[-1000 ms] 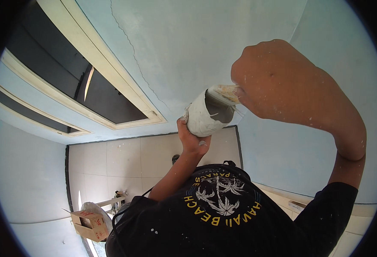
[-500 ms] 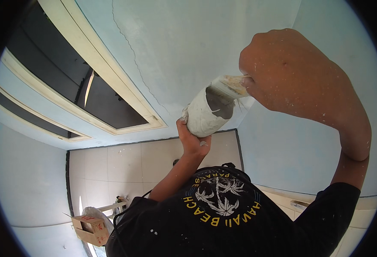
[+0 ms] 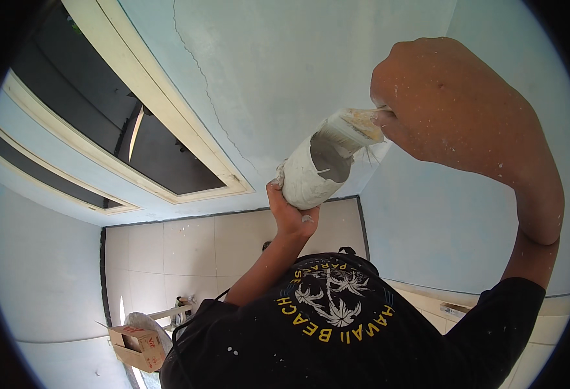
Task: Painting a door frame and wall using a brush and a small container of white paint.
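My left hand (image 3: 290,215) grips the bottom of a small can (image 3: 305,176) caked in white paint and holds it up, tilted, with its grey mouth facing right. My right hand (image 3: 454,107) is closed on a paint-smeared brush (image 3: 357,127) whose end sits at the can's mouth. Both hands are raised in front of a pale blue wall (image 3: 298,65). Below them is my black T-shirt (image 3: 337,324) with a yellow and white print.
A cream window frame (image 3: 168,126) with dark panes runs along the upper left. Far below lies a pale tiled floor (image 3: 187,246) with a cardboard box (image 3: 136,347) and a white sack (image 3: 143,323) beside it. A thin crack line (image 3: 207,97) runs down the wall.
My right hand has shifted a little to the right and up with the brush at the can's mouth. The left hand keeps the can almost in place.
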`<action>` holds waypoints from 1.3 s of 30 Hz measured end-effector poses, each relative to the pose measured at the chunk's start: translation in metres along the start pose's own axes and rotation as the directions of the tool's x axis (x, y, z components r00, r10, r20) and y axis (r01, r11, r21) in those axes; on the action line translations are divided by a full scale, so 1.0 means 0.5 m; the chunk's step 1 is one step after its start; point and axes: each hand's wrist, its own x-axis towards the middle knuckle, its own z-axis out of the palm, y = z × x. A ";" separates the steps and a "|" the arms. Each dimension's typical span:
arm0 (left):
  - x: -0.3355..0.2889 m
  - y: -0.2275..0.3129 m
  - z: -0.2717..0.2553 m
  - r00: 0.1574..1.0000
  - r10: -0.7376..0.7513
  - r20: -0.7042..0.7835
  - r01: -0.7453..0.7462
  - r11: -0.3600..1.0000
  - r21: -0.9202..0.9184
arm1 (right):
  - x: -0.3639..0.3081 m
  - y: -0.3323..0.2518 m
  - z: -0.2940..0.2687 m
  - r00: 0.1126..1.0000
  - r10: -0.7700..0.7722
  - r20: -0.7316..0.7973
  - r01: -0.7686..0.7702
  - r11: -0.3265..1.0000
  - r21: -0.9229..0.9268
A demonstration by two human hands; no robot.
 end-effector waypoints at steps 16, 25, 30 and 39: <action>0.007 -0.007 -0.059 1.000 0.016 -0.007 -0.016 0.999 0.033 | -0.019 0.070 0.062 0.973 -0.037 -0.228 0.037 0.999 -0.004; 0.007 -0.010 -0.055 0.998 -0.003 -0.063 0.005 0.999 0.035 | -0.075 0.062 0.069 0.938 -0.170 -0.303 0.213 0.970 0.115; 0.007 -0.012 -0.025 0.994 -0.003 -0.107 0.008 0.999 0.042 | -0.085 0.022 0.084 0.957 -0.208 -0.204 0.245 0.954 0.174; 0.014 -0.011 -0.059 0.994 0.053 -0.092 -0.053 0.999 -0.001 | -0.074 0.043 0.161 0.904 -0.319 -0.286 0.408 0.843 0.350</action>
